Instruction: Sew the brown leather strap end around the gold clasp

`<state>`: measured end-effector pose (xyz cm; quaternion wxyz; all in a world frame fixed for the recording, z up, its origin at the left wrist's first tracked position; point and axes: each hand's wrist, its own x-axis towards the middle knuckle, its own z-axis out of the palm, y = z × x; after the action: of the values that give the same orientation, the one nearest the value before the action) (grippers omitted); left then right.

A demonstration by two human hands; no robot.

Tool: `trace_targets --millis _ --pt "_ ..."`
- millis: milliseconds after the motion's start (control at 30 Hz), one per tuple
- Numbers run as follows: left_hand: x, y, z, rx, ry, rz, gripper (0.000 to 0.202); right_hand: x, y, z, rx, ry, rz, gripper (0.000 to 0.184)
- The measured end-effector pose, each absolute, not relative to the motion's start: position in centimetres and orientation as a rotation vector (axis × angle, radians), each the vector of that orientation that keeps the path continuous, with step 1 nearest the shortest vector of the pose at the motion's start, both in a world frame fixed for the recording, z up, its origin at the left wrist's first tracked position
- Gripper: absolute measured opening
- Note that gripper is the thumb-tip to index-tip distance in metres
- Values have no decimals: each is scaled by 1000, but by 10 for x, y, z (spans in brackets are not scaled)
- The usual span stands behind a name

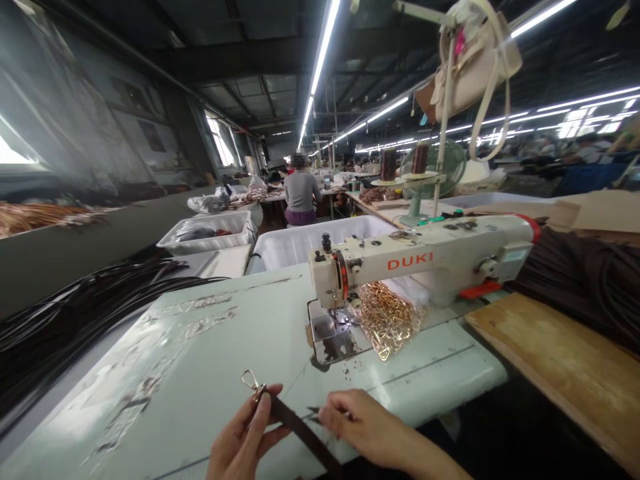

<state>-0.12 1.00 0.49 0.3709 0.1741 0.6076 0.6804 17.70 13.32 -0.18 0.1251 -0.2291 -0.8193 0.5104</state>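
Observation:
My left hand pinches the end of a dark brown strap, right where a gold snap hook is attached. The hook points up and away from the fingers, and the strap runs down to the right, out of the picture. Close to the strap, my right hand is closed around small dark thread snips. Their pointed blades stick out to the left; the rest is hidden in the fist. Beyond the hands stands a white sewing machine. A clear bag of gold hooks lies beside its needle area.
The pale green table has worn patches and a ruler line. Black strips are heaped at left, white bins stand behind. A wooden board is at right. A bag hangs from the thread stand. A person sits further back.

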Motion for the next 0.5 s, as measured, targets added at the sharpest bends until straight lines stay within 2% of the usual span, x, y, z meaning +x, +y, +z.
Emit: trace_targets --millis 167,400,500 --pt "17 9 13 478 1560 1829 58 146 125 -10 -653 -2321 1490 58" --pt "23 10 18 496 1565 1890 56 135 128 -9 -528 -2286 1663 59" --pt "25 11 19 512 1572 1876 56 134 130 -4 -482 -2323 1589 57"
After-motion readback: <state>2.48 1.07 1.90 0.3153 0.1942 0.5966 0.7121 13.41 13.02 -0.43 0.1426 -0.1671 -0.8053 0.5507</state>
